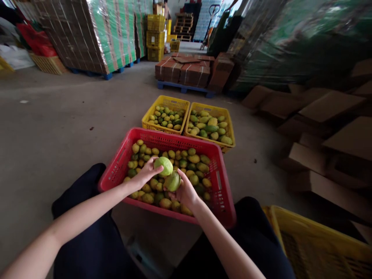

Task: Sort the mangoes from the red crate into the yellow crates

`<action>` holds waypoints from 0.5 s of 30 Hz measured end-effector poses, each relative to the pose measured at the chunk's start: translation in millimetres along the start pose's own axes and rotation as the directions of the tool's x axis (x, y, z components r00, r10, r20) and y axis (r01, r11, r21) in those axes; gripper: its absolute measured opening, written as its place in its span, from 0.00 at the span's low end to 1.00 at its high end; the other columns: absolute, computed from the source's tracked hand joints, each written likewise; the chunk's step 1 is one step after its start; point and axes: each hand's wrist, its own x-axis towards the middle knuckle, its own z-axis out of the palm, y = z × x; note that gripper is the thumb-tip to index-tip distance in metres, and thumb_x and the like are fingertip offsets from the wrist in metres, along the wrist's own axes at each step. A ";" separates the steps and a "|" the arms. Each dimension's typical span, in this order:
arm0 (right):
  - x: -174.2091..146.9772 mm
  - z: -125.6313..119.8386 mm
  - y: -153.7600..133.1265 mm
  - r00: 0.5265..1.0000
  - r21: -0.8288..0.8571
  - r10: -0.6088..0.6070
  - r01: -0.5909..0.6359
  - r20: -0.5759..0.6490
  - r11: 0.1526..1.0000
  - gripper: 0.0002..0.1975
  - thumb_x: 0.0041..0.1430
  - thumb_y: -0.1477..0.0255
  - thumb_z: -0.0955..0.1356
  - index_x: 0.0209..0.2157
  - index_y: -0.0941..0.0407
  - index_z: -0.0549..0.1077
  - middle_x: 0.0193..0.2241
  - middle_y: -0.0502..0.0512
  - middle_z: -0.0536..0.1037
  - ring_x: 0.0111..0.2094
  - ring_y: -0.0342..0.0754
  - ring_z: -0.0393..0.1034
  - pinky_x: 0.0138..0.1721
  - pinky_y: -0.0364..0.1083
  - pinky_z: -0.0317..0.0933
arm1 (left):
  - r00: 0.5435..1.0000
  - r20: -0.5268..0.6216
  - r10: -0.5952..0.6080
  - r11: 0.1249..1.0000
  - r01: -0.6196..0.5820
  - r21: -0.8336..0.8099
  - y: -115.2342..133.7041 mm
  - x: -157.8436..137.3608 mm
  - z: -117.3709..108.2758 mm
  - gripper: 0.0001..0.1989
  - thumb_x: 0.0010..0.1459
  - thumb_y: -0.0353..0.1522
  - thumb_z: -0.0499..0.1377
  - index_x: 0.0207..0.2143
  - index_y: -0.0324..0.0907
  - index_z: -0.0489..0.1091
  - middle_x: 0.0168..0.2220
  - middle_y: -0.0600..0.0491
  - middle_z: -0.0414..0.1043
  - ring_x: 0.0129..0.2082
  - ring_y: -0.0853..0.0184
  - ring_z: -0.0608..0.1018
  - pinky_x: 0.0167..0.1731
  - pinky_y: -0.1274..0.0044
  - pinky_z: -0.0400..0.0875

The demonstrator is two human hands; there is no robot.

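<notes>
My left hand is closed round a pale green lemon, its thumb lying along the fruit's lower side. In my right hand is a darker green lemon, gripped between thumb and fingers. The two fruits are side by side, the left one slightly higher; I cannot tell whether they touch. Both hands are above a red plastic crate between my knees. Inside it lie many yellow and green lemons, some hidden by my hands and forearms.
Behind the red crate stand two yellow crates of similar fruit. An open yellow crate is at lower right, near cardboard boxes. Farther back are a blue pallet with strapped cartons and wrapped stacks.
</notes>
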 end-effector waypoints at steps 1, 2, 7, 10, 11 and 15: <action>-0.5 -1.0 -0.3 1.000 0.007 -0.011 0.011 -0.009 1.000 0.26 0.55 0.48 0.59 0.31 0.58 0.70 0.16 0.53 0.73 0.13 0.42 0.61 0.15 0.39 0.45 | 1.000 0.009 0.029 0.995 -0.030 0.098 -1.4 -0.9 0.1 0.30 0.38 0.44 0.70 0.41 0.40 0.66 0.37 0.51 0.73 0.39 0.66 0.75 0.41 0.76 0.68; -0.8 -2.4 -0.7 1.000 0.015 -0.025 0.025 -0.018 1.000 0.26 0.55 0.48 0.59 0.31 0.58 0.70 0.16 0.53 0.72 0.13 0.42 0.61 0.15 0.40 0.46 | 0.999 0.040 0.037 0.980 -0.044 0.197 -2.6 -2.2 -0.1 0.30 0.39 0.44 0.70 0.42 0.40 0.66 0.38 0.51 0.72 0.40 0.65 0.74 0.41 0.76 0.67; -3.4 -8.3 -5.0 0.988 0.026 -0.132 0.134 -0.076 0.991 0.24 0.52 0.47 0.63 0.30 0.56 0.70 0.18 0.50 0.72 0.14 0.41 0.60 0.16 0.40 0.50 | 0.977 0.209 0.043 0.772 -0.165 0.613 -7.0 -11.5 -0.8 0.28 0.39 0.41 0.70 0.42 0.41 0.68 0.39 0.52 0.72 0.39 0.64 0.74 0.40 0.76 0.66; -6.9 -7.3 -6.1 0.966 -0.057 -0.259 0.258 0.000 0.964 0.24 0.49 0.48 0.66 0.32 0.56 0.70 0.21 0.50 0.72 0.18 0.41 0.61 0.17 0.41 0.52 | 0.980 0.187 0.072 0.707 -0.182 0.684 -7.7 -13.7 -0.4 0.25 0.41 0.42 0.68 0.41 0.41 0.68 0.38 0.53 0.73 0.39 0.64 0.74 0.40 0.76 0.67; -8.1 -6.2 -6.0 0.948 -0.096 -0.319 0.319 0.024 0.943 0.23 0.48 0.50 0.68 0.34 0.56 0.70 0.23 0.50 0.72 0.19 0.41 0.62 0.18 0.41 0.53 | 0.979 0.182 0.088 0.700 -0.191 0.688 -6.5 -13.5 -0.4 0.25 0.42 0.42 0.68 0.42 0.41 0.67 0.38 0.53 0.73 0.39 0.64 0.74 0.40 0.76 0.67; -11.1 -0.6 -4.6 0.801 -0.351 -0.598 0.552 -0.028 0.756 0.24 0.40 0.65 0.76 0.40 0.52 0.68 0.31 0.47 0.72 0.29 0.42 0.66 0.30 0.41 0.61 | 0.942 0.243 0.231 0.602 -0.335 0.725 3.7 -12.0 -0.9 0.29 0.43 0.40 0.68 0.47 0.43 0.63 0.45 0.50 0.71 0.45 0.61 0.74 0.47 0.73 0.66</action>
